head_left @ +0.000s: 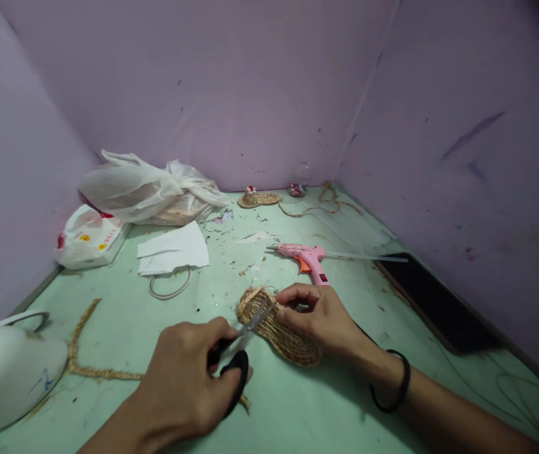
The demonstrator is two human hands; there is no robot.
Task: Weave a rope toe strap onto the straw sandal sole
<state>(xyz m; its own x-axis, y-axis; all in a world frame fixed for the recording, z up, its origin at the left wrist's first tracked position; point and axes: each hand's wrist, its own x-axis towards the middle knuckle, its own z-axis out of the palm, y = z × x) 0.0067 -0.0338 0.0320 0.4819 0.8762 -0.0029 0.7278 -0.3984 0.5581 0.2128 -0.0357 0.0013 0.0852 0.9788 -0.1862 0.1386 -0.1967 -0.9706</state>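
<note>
My left hand [193, 372] holds black-handled scissors [238, 375], with fingers through the loops. The blades lie over the upper part of a woven straw sole [292, 337] that rests on the green table. Thumb and index finger of my right hand [328, 321] pinch at the sole's right edge near the blade tips; anything small between them is hidden. A braided straw cord [108, 374] runs on the table to the left, passing behind my left hand.
A pink glue gun [302, 252] lies beyond my hands, a dark phone-like slab [439, 302] at right. Behind are white paper [174, 249], a tissue pack [92, 236], a plastic bag [156, 192] and a small straw slipper [257, 200]. A white rounded object [18, 372] stands at left.
</note>
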